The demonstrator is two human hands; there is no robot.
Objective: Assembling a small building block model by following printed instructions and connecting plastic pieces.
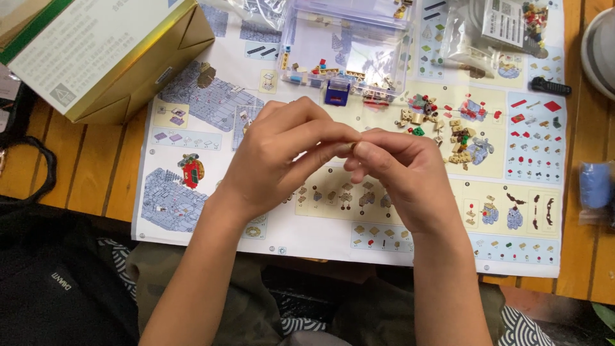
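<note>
My left hand [282,157] and my right hand [400,173] meet above a large printed instruction sheet [192,138] on a wooden table [83,160]. Their fingertips pinch one tiny tan building piece [353,147] between them; most of it is hidden by the fingers. Just beyond the right hand lies a cluster of small tan, red and green bricks [442,125] on the sheet.
A clear plastic sorting box [346,45] with small parts and a blue latch sits at the back. A gold and white cardboard box [109,57] stands back left. Plastic bags [500,25] lie back right, a blue bag [596,186] at the right edge, a black bag [38,269] near left.
</note>
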